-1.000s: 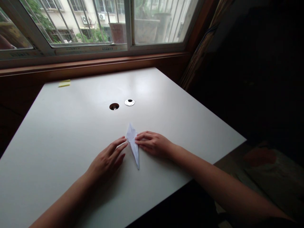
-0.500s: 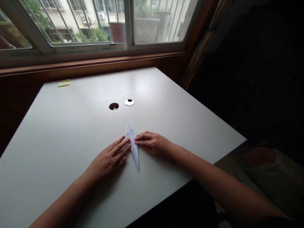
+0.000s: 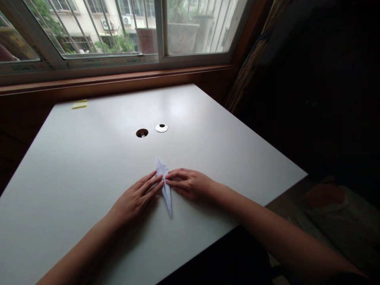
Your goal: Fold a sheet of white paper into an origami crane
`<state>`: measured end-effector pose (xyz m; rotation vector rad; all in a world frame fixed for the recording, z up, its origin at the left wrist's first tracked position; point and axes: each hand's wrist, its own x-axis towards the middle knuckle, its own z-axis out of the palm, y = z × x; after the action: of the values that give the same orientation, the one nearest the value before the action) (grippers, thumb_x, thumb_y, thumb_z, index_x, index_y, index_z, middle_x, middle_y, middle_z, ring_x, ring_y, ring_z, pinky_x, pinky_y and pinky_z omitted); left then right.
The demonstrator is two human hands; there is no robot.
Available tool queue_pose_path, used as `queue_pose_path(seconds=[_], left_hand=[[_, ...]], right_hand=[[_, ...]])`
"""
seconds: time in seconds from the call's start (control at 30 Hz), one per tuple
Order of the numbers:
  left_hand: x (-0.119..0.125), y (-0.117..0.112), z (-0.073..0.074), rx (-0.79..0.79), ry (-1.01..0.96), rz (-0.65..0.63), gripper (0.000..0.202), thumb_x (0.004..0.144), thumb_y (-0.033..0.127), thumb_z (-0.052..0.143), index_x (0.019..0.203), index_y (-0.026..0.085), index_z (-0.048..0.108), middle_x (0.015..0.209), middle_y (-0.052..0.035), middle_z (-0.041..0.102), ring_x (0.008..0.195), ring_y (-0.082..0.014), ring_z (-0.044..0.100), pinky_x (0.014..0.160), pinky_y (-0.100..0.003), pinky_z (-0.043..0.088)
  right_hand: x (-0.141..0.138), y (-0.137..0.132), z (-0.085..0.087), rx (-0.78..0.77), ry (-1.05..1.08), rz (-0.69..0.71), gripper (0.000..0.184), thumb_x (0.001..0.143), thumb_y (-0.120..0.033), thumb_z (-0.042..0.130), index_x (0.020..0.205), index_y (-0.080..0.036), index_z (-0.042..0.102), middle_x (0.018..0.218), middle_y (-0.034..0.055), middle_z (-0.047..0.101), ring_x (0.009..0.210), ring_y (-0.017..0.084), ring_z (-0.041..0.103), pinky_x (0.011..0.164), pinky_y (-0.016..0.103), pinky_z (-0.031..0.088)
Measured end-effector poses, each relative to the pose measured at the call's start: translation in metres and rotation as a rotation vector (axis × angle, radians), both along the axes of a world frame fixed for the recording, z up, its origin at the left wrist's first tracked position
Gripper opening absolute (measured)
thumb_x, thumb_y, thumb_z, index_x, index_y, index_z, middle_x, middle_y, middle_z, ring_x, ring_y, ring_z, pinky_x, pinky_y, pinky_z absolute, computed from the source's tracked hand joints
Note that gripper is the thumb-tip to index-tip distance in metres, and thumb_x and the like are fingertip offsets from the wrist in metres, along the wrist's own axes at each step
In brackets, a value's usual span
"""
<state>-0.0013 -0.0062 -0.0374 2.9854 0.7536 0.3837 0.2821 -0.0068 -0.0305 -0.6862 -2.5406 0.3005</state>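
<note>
Folded paper (image 3: 167, 196) lay flat on tabletop (image 3: 89, 158). Left hand (image 3: 135, 200) and right hand (image 3: 191, 184) flanked it, fingers (image 3: 178, 180) extended flat, tips pinning its upper half. Likely best: press evenly, keeping edges aligned.

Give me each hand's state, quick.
Left hand: open, flat, fingertips pressing the narrow pointed folded white paper.
Right hand: open, flat, fingertips on the same paper; gripping nothing.
</note>
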Motion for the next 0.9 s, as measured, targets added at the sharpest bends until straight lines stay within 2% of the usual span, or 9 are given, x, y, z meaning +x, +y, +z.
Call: queue_pose_path(seconds=[0.1, 0.23, 0.33, 0.43, 0.6, 0.73, 0.9], left_hand=[[-0.001, 0.0, 0.001, -0.054, -0.076, 0.022, 0.053, 0.1, 0.017, 0.039, 0.151, 0.024, 0.032, 0.145, -0.0084, 0.049, 0.138, -0.023, 0.041, 0.113, -0.041, 0.042], [0.0, 0.0, 0.006, -0.121, -0.149, 0.054, 0.049, 0.099, 0.018, 0.042, 0.148, 0.024, 0.038, 0.127, -0.0088, 0.06, 0.115, -0.0215, 0.054, 0.101, -0.038, 0.05], [0.0, 0.0, 0.006, -0.146, -0.204, 0.082, 0.039, 0.099, 0.023, 0.045, 0.137, 0.023, 0.05, 0.119, -0.0083, 0.063, 0.105, -0.0212, 0.055, 0.094, -0.036, 0.052], [-0.001, 0.002, 0.003, -0.174, -0.246, 0.112, 0.023, 0.098, 0.026, 0.049, 0.117, 0.023, 0.062, 0.114, -0.0072, 0.063, 0.101, -0.0205, 0.054, 0.089, -0.035, 0.051], [-0.002, 0.003, 0.001, -0.196, -0.285, 0.108, 0.011, 0.096, 0.022, 0.054, 0.101, 0.022, 0.064, 0.106, -0.0051, 0.064, 0.096, -0.0187, 0.051, 0.085, -0.031, 0.048], [0.0, 0.002, 0.003, -0.179, -0.32, 0.092, 0.007, 0.094, 0.019, 0.058, 0.098, 0.021, 0.062, 0.098, -0.004, 0.064, 0.093, -0.0182, 0.05, 0.083, -0.03, 0.046], [0.002, 0.0, 0.004, -0.138, -0.333, 0.091, 0.003, 0.092, 0.023, 0.062, 0.09, 0.02, 0.062, 0.088, -0.0028, 0.064, 0.086, -0.0178, 0.05, 0.08, -0.03, 0.046]], right_hand=[[-0.002, -0.001, -0.001, -0.014, 0.002, 0.039, 0.038, 0.096, -0.025, 0.051, 0.132, -0.015, 0.057, 0.131, 0.0125, 0.062, 0.132, 0.02, 0.05, 0.112, 0.038, 0.044], [-0.006, -0.003, -0.001, -0.06, 0.002, 0.08, 0.043, 0.096, -0.037, 0.053, 0.133, -0.014, 0.056, 0.136, 0.0131, 0.059, 0.134, 0.022, 0.048, 0.114, 0.039, 0.041], [-0.01, -0.006, 0.001, -0.099, 0.01, 0.067, 0.055, 0.092, -0.048, 0.058, 0.132, -0.011, 0.056, 0.139, 0.0174, 0.055, 0.134, 0.024, 0.048, 0.114, 0.038, 0.041], [-0.012, -0.01, 0.004, -0.12, 0.011, 0.032, 0.064, 0.086, -0.054, 0.063, 0.131, -0.009, 0.057, 0.136, 0.0199, 0.055, 0.133, 0.026, 0.049, 0.114, 0.039, 0.04], [-0.015, -0.018, 0.009, -0.152, -0.074, -0.022, 0.07, 0.085, -0.059, 0.06, 0.135, -0.011, 0.054, 0.138, 0.0173, 0.055, 0.139, 0.03, 0.041, 0.119, 0.047, 0.029], [-0.015, -0.023, 0.015, -0.192, -0.139, -0.053, 0.068, 0.089, -0.051, 0.057, 0.144, -0.012, 0.045, 0.145, 0.0138, 0.051, 0.145, 0.028, 0.031, 0.121, 0.046, 0.024], [-0.013, -0.024, 0.027, -0.209, -0.218, -0.038, 0.061, 0.086, -0.03, 0.054, 0.144, -0.016, 0.044, 0.149, 0.0094, 0.047, 0.148, 0.027, 0.026, 0.122, 0.046, 0.019]])
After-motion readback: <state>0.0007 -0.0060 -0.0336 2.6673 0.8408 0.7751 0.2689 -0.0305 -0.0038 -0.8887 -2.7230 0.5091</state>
